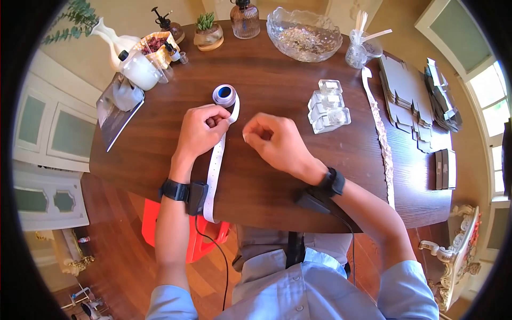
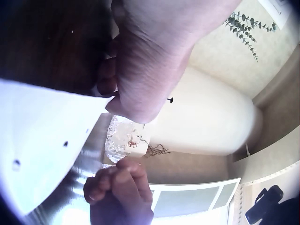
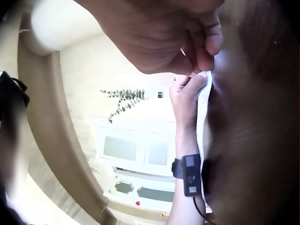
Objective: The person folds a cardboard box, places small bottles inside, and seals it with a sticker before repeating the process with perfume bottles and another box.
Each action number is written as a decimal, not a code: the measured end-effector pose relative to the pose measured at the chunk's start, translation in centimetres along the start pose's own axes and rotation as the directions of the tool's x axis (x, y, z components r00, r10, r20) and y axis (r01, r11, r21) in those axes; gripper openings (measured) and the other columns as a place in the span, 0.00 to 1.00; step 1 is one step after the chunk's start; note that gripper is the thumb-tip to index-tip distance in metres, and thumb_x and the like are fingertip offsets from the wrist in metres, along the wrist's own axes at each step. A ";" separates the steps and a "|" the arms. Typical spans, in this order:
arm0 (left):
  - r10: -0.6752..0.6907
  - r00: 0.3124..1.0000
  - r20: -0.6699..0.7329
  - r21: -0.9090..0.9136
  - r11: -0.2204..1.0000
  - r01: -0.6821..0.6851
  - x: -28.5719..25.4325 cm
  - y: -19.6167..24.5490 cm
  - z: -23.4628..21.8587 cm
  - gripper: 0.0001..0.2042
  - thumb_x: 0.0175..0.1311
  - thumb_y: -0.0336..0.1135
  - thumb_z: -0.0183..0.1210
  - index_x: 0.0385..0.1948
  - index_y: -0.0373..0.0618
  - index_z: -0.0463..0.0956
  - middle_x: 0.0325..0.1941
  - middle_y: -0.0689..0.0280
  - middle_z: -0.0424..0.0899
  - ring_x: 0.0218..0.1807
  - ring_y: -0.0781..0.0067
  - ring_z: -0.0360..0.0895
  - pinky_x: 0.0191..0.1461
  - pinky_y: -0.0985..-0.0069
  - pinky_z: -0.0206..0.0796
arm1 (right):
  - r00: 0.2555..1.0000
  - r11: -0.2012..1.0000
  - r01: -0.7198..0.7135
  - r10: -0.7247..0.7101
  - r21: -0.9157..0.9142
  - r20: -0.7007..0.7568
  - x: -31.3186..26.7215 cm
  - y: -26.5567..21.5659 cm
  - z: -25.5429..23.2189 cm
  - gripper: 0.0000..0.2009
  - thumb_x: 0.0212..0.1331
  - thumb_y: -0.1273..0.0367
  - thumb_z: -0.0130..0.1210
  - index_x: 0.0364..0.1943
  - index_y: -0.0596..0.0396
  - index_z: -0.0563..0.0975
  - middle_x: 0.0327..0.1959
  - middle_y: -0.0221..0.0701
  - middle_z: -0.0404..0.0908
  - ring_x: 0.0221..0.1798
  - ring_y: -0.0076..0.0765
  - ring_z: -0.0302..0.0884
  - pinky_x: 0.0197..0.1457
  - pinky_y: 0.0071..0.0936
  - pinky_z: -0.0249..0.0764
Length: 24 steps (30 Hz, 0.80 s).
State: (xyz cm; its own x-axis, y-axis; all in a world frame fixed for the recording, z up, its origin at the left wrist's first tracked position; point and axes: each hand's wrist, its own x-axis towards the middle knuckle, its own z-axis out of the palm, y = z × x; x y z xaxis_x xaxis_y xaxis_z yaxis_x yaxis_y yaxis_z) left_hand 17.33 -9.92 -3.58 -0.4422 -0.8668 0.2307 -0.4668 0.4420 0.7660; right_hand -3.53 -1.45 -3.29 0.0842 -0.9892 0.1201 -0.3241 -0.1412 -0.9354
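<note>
A roll of white strip (image 1: 224, 95) with a blue core lies on the table, and its dotted tail (image 1: 215, 170) runs down over the front edge. My left hand (image 1: 201, 130) pinches this strip just below the roll; the strip looks broad and white in the left wrist view (image 2: 37, 145). To its right, my right hand (image 1: 280, 143) hangs above the table, fingers curled and thumb meeting the index finger. The right wrist view shows this hand (image 3: 159, 37) close up; whether something tiny sits between its fingertips is unclear.
Clear small boxes (image 1: 329, 106) stand right of centre, beyond them a lace-like strip (image 1: 381, 133) and grey flat cartons (image 1: 402, 93). Along the back are a glass bowl (image 1: 304, 36), a ribbed bottle (image 1: 245, 21) and a potted plant (image 1: 208, 36). A white bottle (image 1: 140, 72) lies at left.
</note>
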 end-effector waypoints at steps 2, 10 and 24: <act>0.001 1.000 -0.001 -0.004 1.000 -0.001 0.0 -0.1 0.0 0.04 0.57 0.24 0.62 0.32 0.35 0.85 0.24 0.68 0.81 0.22 0.85 0.69 0.27 0.79 0.61 | 0.999 1.000 0.011 -0.010 -0.005 0.035 -1.9 -1.5 -1.6 0.04 0.64 0.74 0.63 0.38 0.60 0.84 0.26 0.26 0.83 0.31 0.17 0.78 0.36 0.23 0.75; -0.011 1.000 0.008 -0.016 1.000 0.011 -0.1 -0.4 -0.1 0.04 0.58 0.25 0.64 0.32 0.36 0.85 0.24 0.68 0.82 0.23 0.85 0.70 0.28 0.80 0.62 | 0.999 0.996 -0.020 0.016 0.091 0.043 -6.2 -6.1 -9.5 0.07 0.61 0.76 0.62 0.42 0.63 0.83 0.33 0.31 0.87 0.37 0.23 0.83 0.43 0.24 0.80; 0.010 1.000 -0.001 0.003 1.000 -0.010 -0.1 -1.0 0.2 0.03 0.60 0.25 0.66 0.33 0.36 0.85 0.23 0.73 0.78 0.25 0.87 0.67 0.30 0.82 0.59 | 0.997 0.949 -0.070 0.072 -0.308 -0.004 -3.2 -5.1 -18.7 0.05 0.59 0.76 0.61 0.37 0.59 0.84 0.33 0.31 0.87 0.37 0.25 0.83 0.45 0.26 0.78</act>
State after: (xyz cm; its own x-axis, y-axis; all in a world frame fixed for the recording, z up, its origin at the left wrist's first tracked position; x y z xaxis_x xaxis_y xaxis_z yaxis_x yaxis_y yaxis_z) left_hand 17.64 -10.24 -4.45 -0.4459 -0.8627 0.2387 -0.4646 0.4510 0.7621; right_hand -19.78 1.67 7.35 0.0566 -0.9969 0.0542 -0.6032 -0.0774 -0.7939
